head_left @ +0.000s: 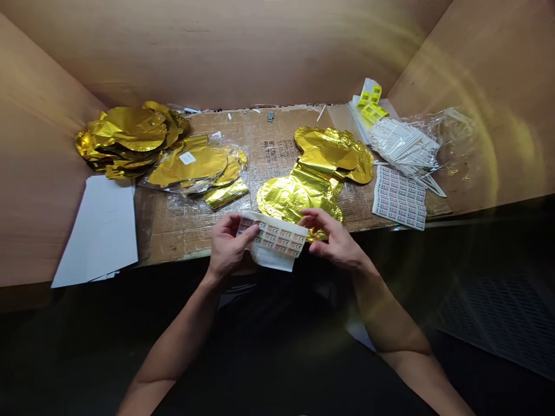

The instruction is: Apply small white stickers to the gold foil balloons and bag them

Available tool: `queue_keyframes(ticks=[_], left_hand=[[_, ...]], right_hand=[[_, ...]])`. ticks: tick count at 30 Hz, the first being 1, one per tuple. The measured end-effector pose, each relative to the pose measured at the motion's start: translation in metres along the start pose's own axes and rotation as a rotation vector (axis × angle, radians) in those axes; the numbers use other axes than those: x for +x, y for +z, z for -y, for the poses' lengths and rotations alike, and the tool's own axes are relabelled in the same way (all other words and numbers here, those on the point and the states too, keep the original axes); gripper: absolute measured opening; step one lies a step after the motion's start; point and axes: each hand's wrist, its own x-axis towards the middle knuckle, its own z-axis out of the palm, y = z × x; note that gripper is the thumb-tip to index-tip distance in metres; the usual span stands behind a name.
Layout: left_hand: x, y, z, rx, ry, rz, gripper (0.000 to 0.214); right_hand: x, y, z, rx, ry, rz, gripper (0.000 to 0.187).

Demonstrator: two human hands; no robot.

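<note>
Gripping one label sheet (277, 242), printed in rows on white backing: left hand (228, 245) and right hand (333, 240), each clamped on one end, just over the table's edge. Directly behind, one crinkled gold foil balloon (312, 173). On the cardboard-covered table (277, 138): two more gold foil heaps (130, 136) (191, 170), one further printed sheet (399, 196), one bundle of white sticks (403, 144) in clear plastic, several yellow tags (368, 101). Beside it, one white paper stack (99, 231).
</note>
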Motion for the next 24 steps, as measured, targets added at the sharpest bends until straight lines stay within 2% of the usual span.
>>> queue_keyframes(ticks=[1,2,4,6,9,11,14,15,17,21,24], left_hand=[[-0.001,0.008,-0.001,-0.006,0.003,-0.003,0.037],[-0.003,0.015,-0.002,-0.013,-0.003,-0.003,0.037],[-0.006,0.025,-0.003,-0.029,-0.019,-0.007,0.038],[-0.009,0.03,-0.002,-0.029,-0.031,-0.027,0.041],[-0.01,0.03,-0.003,0.009,-0.033,-0.071,0.045],[-0.008,0.028,-0.005,0.016,-0.075,0.011,0.044],[-0.004,0.025,-0.008,-0.022,-0.214,0.224,0.044],[-0.004,0.025,-0.008,-0.036,-0.255,0.243,0.043],[-0.005,0.027,-0.007,-0.055,-0.282,0.192,0.041],[-0.009,0.032,-0.002,-0.026,-0.159,0.066,0.041],[-0.013,0.037,-0.005,0.013,-0.079,0.113,0.039]], right_hand=[[-0.002,0.006,0.001,0.119,0.076,0.037,0.073],[-0.003,0.012,0.0,0.208,0.139,0.034,0.072],[-0.004,0.021,-0.005,0.299,0.214,-0.06,0.052],[-0.006,0.024,-0.01,0.306,0.228,-0.131,0.039],[-0.01,0.019,-0.014,0.258,0.222,-0.147,0.041],[-0.013,0.014,-0.015,0.222,0.211,-0.143,0.043],[-0.016,0.01,-0.016,0.181,0.199,-0.113,0.044],[-0.017,0.01,-0.017,0.184,0.204,-0.11,0.045],[-0.018,0.011,-0.02,0.221,0.222,-0.13,0.046],[-0.02,0.012,-0.024,0.252,0.232,-0.16,0.046],[-0.021,0.005,-0.023,0.142,0.207,-0.113,0.045]])
